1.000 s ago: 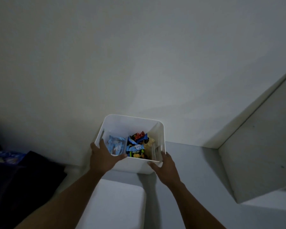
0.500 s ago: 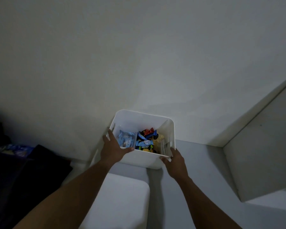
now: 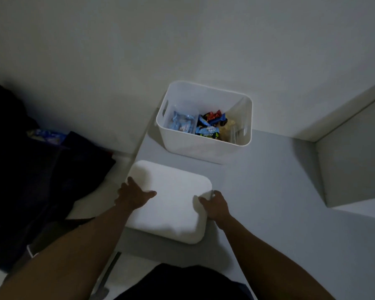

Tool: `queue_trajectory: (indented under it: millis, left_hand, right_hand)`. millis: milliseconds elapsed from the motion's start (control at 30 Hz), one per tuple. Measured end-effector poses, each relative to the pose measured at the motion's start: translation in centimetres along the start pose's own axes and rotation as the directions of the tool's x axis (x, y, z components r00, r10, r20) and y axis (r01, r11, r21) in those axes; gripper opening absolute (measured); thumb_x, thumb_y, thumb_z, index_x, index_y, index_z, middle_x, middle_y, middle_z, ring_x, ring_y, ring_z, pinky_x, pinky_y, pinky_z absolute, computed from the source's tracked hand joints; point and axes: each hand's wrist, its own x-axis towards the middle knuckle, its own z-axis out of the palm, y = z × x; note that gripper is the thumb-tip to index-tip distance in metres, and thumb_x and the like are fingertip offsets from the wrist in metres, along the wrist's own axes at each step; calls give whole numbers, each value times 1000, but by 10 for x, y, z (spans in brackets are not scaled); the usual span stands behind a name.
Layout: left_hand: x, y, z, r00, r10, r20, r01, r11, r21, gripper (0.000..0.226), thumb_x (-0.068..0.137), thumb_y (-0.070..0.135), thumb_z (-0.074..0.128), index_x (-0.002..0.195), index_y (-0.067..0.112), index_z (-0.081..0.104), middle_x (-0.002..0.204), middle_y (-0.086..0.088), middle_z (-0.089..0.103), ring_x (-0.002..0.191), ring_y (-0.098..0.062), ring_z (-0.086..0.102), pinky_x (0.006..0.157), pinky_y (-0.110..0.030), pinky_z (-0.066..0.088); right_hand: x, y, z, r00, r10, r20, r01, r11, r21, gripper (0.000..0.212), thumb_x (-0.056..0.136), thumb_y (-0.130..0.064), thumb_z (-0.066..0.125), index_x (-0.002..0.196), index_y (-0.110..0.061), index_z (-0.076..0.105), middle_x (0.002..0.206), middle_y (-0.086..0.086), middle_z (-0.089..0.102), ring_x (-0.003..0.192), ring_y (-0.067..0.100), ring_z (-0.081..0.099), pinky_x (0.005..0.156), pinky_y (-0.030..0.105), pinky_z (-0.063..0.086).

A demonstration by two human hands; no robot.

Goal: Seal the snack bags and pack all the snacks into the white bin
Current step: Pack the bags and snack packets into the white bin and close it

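The white bin stands on the grey table against the wall, free of both hands. Inside it lie light blue packets in a clear bag at the left, red and blue wrappers in the middle, a blue and green packet, and a clear bag of pale chips at the right. Nearer to me lies a flat white lid. My left hand holds its left edge with the thumb on top. My right hand grips its right edge.
Dark cloth is heaped at the left, with a bluish packet lying on it. A pale box-like block stands at the right of the table. The wall rises right behind the bin.
Both hands have let go of the bin, which now rests on the table by the wall. They have drawn back toward me and closed on the white lid's two sides.
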Motion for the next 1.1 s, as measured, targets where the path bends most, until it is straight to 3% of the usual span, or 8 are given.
queue_trajectory:
  millis: [300, 467, 667, 800, 933, 1000, 1067, 1100]
  left_hand:
    - [-1, -12, -2, 997, -64, -40, 59, 993, -99, 119, 70, 56, 78, 154, 14, 6, 144, -26, 37, 133, -46, 37, 108, -53, 36]
    - [-10, -11, 3, 981, -142, -129, 114, 972, -204, 119, 64, 74, 72, 148, 6, 22, 144, -25, 35, 132, -44, 35, 106, -54, 33]
    - [-28, 20, -15, 886, -35, -463, -167, 907, -387, 94, 69, 59, 79, 137, 6, 42, 131, -19, 47, 123, -40, 42, 103, -53, 38]
    - [-29, 56, -39, 846, 9, -533, -313, 818, -483, 88, 69, 57, 80, 135, 10, 46, 130, -16, 50, 123, -36, 45, 106, -47, 39]
    - [-19, 95, -75, 755, 197, -625, -533, 740, -410, 67, 72, 62, 76, 117, 17, 61, 108, -4, 70, 94, -22, 67, 85, -37, 57]
    - [-20, 118, -93, 767, 217, -604, -557, 692, -459, 56, 77, 46, 79, 121, 14, 63, 107, 1, 69, 91, -18, 66, 83, -29, 54]
    - [-18, 140, -107, 800, 172, -575, -517, 684, -515, 64, 79, 34, 79, 133, 7, 57, 118, -5, 66, 101, -21, 64, 89, -28, 50]
    - [-14, 148, -111, 806, 166, -568, -507, 688, -519, 65, 79, 32, 79, 134, 6, 56, 121, -8, 66, 104, -21, 64, 90, -27, 49]
  right_hand:
    - [-7, -5, 13, 996, 46, -79, -40, 996, 83, 71, 85, -44, 72, 135, 2, 50, 130, 17, 59, 119, 32, 57, 96, 37, 47]
    - [-23, -8, 14, 960, -19, -281, 38, 997, 63, 82, 80, -54, 72, 141, -5, 47, 136, 17, 51, 128, 36, 48, 104, 45, 43]
    - [-37, -22, 2, 802, -120, -586, 343, 894, 287, 49, 81, -34, 76, 120, -18, 52, 113, -4, 49, 105, 18, 53, 90, 44, 54]
    - [-34, -49, -22, 725, -182, -664, 483, 822, 302, 53, 80, -28, 75, 125, -18, 48, 119, -2, 47, 109, 20, 48, 90, 39, 49]
    - [-24, -79, -61, 711, -239, -661, 563, 757, 332, 63, 82, -30, 71, 139, -21, 46, 123, 0, 53, 118, 22, 49, 96, 33, 44]
    - [-17, -91, -83, 677, -286, -678, 605, 742, 291, 64, 86, -24, 71, 144, -21, 45, 127, -4, 56, 118, 13, 51, 100, 22, 42]
    - [-8, -100, -103, 666, -319, -674, 610, 753, 247, 70, 88, -20, 71, 150, -19, 40, 125, -10, 52, 114, -2, 46, 95, 2, 33]
    - [-3, -104, -112, 675, -323, -663, 596, 768, 233, 74, 87, -21, 72, 152, -19, 37, 127, -9, 51, 115, -4, 43, 96, 1, 30]
